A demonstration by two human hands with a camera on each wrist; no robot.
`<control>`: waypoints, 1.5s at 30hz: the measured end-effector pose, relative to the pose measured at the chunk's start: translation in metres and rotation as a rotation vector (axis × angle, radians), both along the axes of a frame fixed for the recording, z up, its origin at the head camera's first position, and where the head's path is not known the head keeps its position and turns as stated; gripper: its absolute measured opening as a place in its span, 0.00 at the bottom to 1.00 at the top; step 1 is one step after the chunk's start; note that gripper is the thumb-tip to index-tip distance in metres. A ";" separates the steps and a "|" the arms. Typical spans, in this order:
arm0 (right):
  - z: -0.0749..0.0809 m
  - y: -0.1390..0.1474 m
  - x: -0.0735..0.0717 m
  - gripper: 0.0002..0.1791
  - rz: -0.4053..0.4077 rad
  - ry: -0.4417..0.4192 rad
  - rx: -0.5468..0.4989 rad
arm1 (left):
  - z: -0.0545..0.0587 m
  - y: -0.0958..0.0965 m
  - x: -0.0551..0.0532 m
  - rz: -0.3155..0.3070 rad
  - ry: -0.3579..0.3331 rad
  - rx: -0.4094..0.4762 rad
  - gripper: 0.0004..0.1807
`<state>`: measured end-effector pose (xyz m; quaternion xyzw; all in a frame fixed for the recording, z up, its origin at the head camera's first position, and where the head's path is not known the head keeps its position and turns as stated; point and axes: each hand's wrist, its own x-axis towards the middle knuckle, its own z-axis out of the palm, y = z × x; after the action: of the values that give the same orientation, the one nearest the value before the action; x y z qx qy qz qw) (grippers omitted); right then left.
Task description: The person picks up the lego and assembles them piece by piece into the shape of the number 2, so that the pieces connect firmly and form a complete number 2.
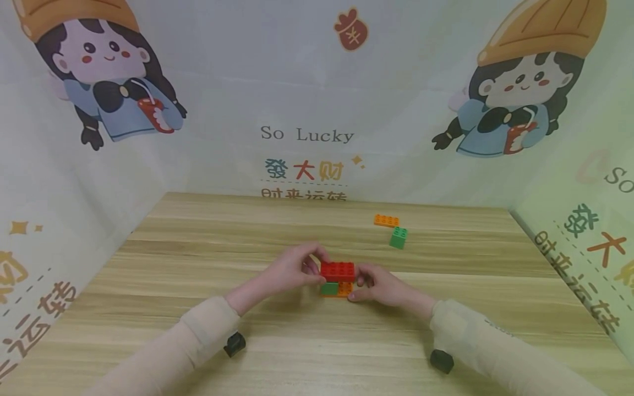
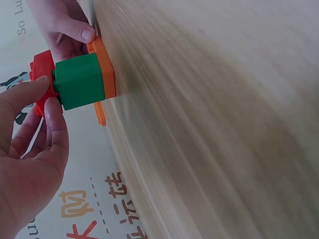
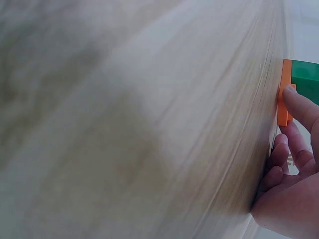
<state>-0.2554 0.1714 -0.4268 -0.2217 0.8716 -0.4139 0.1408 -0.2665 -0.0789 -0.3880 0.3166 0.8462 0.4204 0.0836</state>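
Observation:
My left hand point(image 1: 296, 268) pinches a red building brick point(image 1: 338, 271) by its left end, thumb in front and fingers behind. Right under it stands a green brick point(image 2: 79, 81) on the left part of an orange plate brick point(image 1: 346, 290), which lies on the table. In the left wrist view the red brick sits slightly tilted, with some of the green brick's studs showing between the two. At the plate's right end, my right hand point(image 1: 385, 285) grips it, the thumb on the near edge and a finger on the far side.
Farther back on the wooden table point(image 1: 223, 231) lie another orange plate brick point(image 1: 386, 220) and, just in front of it, a second green brick point(image 1: 398, 238). A printed cloth point(image 1: 223, 110) hangs behind the table and along both sides.

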 end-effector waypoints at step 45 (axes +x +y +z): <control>0.000 -0.001 0.000 0.15 0.026 0.029 -0.023 | -0.003 -0.003 -0.004 -0.042 0.004 0.014 0.13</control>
<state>-0.2549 0.1708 -0.4265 -0.2406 0.8658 -0.4187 0.1308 -0.2708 -0.0820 -0.3914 0.3355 0.8365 0.4240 0.0885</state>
